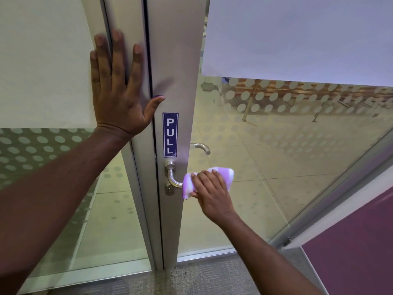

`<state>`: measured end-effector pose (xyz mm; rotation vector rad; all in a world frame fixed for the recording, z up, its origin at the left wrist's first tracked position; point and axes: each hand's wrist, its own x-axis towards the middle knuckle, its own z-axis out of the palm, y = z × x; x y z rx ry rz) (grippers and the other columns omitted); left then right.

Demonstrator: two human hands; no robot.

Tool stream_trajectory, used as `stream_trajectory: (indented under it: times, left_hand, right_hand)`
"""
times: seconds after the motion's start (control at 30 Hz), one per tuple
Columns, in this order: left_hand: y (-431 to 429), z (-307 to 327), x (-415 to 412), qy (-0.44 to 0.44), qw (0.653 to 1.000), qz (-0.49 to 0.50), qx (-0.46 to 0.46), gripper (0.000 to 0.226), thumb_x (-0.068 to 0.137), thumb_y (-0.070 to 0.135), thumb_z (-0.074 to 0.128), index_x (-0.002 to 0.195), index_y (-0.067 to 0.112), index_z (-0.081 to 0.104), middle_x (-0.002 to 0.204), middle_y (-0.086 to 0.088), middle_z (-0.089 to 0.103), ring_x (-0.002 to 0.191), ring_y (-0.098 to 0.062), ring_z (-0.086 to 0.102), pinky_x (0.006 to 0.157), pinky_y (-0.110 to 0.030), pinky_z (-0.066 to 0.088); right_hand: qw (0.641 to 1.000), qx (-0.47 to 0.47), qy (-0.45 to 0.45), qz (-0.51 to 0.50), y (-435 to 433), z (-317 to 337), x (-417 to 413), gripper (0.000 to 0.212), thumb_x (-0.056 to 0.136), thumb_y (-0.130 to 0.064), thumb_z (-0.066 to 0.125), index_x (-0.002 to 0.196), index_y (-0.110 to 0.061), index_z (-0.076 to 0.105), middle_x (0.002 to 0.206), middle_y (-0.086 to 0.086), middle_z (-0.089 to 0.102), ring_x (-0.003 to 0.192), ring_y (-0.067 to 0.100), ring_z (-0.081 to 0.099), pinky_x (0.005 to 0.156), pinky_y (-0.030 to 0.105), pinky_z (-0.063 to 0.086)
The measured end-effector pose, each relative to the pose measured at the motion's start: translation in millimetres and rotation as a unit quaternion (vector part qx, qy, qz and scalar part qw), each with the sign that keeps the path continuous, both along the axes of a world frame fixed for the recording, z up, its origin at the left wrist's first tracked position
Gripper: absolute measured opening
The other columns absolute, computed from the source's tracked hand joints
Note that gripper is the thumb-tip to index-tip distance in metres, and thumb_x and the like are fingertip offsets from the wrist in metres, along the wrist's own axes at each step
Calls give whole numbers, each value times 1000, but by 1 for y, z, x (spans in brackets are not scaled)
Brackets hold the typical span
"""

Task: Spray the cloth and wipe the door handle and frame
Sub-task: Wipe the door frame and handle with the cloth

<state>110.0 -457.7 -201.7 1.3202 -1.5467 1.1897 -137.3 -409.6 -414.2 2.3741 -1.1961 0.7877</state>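
A silver lever door handle point(172, 177) sits on the grey metal door frame point(176, 60), below a blue PULL sticker point(170, 134). My right hand point(212, 196) grips a purple and white cloth point(188, 185) that is wrapped around the outer end of the handle. My left hand point(119, 81) lies flat with fingers spread against the fixed frame post, its thumb reaching across the gap onto the door's frame. No spray bottle is in view.
A second handle point(202, 146) shows through the glass on the door's far side. Frosted dotted glass panels point(297, 99) flank the frame. Grey carpet point(202, 277) lies at the bottom and a purple wall panel point(357, 241) stands at the right.
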Motion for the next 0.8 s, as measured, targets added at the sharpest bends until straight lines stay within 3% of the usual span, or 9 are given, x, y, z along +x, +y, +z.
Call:
stream_trajectory:
  times: [0.13,0.23,0.37,0.53,0.7,0.8]
  left_hand:
    - [0,-1,0,2,1000,2,-1,80,90,61,35,147,6,25,146,-34,29,134,-54,23,117,-49,9]
    - [-1,-1,-1,3,1000,1,1,80,90,61,36,147,6,26,146,-34,29,134,-54,23,117,-50,10]
    - [-1,-1,-1,3,1000,5,4,80,90,61,37,147,6,25,146,-34,29,134,-54,23,117,-50,10]
    - [0,-1,-2,2,1000,7,7,80,91,61,37,147,5,25,146,-34,29,135,-53,23,117,-49,8]
    - [0,-1,-1,2,1000,0,7,83,89,64,37,147,6,24,147,-34,28,135,-54,23,117,-49,7]
    - [0,-1,0,1,1000,-2,8,85,88,65,37,148,6,24,146,-34,28,134,-54,23,117,-49,8]
  right_hand:
    - [998,11,12,58,-13,5,-22,44,91,-22,62,130,-11,47,118,8,60,114,27,50,110,44,33]
    - [998,16,-30,59,-11,-1,-17,47,87,-16,67,130,-10,47,119,8,60,116,27,49,111,45,31]
    - [994,6,-102,31,0,-8,4,34,93,-16,53,126,-9,52,119,7,60,115,28,51,110,45,29]
    - [994,-30,-102,-13,11,-8,33,31,100,-17,39,126,-12,55,122,6,64,115,27,52,103,42,34]
    - [996,-48,-65,-41,14,-8,68,50,77,-7,43,124,-12,60,119,10,64,114,30,51,101,43,33]
    - [993,-64,-75,-60,12,-9,85,48,75,-7,45,120,-15,60,118,11,58,111,30,49,97,43,34]
